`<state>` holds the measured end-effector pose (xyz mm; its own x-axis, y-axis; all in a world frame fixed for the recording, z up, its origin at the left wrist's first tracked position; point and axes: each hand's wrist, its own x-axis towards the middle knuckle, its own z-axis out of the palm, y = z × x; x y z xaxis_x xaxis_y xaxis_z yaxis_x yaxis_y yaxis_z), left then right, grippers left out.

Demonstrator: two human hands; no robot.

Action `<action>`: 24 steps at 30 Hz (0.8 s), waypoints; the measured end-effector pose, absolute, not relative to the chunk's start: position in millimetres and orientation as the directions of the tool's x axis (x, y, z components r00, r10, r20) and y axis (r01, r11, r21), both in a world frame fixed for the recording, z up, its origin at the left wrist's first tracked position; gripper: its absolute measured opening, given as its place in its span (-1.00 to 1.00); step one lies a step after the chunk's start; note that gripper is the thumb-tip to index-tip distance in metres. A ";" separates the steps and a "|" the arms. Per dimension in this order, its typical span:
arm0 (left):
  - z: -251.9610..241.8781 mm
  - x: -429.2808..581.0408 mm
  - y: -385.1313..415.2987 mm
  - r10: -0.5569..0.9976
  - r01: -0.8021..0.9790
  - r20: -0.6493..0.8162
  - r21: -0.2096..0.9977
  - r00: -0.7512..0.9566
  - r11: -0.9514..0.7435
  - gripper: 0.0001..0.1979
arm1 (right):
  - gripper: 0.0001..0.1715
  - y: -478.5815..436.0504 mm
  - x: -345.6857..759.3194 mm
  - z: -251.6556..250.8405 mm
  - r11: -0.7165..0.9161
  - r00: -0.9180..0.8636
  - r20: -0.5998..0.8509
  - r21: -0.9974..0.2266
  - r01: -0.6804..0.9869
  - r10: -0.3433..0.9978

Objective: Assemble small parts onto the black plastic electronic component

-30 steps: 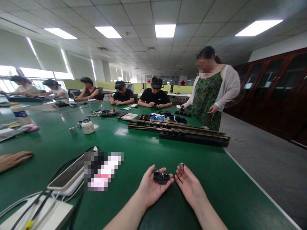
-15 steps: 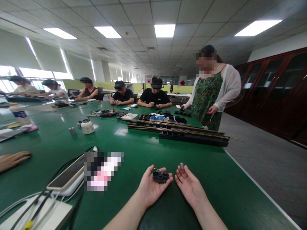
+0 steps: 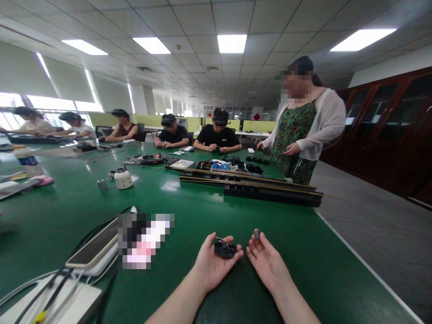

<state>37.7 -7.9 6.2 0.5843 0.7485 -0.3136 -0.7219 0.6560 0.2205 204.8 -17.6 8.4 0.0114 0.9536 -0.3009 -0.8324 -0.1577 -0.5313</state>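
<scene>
Left hand: palm up over the near part of the table, the left hand (image 3: 213, 267) has its fingers curled about a black plastic component (image 3: 225, 250), which rests across them.
Right hand: just to the right and apart from the left one, the right hand (image 3: 270, 265) pinches a small grey cylinder (image 3: 257, 234) between thumb and fingertips.
Black rails: beyond the hands, long black rails (image 3: 270, 196) lie across the table from the middle to the right, with thin brass-coloured rods (image 3: 256, 183) along them; they bar the way to the far side.
Behind the rails: a blue packet (image 3: 221, 166) among small black parts; hand tools (image 3: 145, 159) lie farther left.
Left side: a white-edged device (image 3: 96, 247), black cables (image 3: 60, 281) and a white box (image 3: 64, 303) crowd the near left; a cream jar (image 3: 123, 178) and a larger grey cylinder (image 3: 101, 184) stand beyond.
People: one person (image 3: 293, 135) stands at the far right; others sit along the far side and far left.
Table edge: the green tabletop (image 3: 189, 216) ends in a pale edge (image 3: 364, 265) slanting down to the near right.
Room: green surface stretches from the hands forward to the rails and right to that edge.
</scene>
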 end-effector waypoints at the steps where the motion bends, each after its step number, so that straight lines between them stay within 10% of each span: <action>1: 6.0 37.4 -7.7 0.748 -0.720 -0.314 0.224 0.585 0.657 -0.58 | -0.79 -17.8 204.6 8.5 -0.156 0.015 -0.299 -0.539 -0.828 0.954; 24: 11.4 38.4 -10.9 0.752 -0.716 -0.322 0.247 0.575 0.653 -0.62 | -0.79 -19.2 203.1 11.2 -0.138 0.044 -0.277 -0.606 -0.784 0.960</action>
<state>38.4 -10.9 11.4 0.5748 0.7523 -0.3221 -0.7160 0.6529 0.2472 203.1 -19.2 11.2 0.0443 0.9600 -0.2766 -0.7836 -0.1383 -0.6057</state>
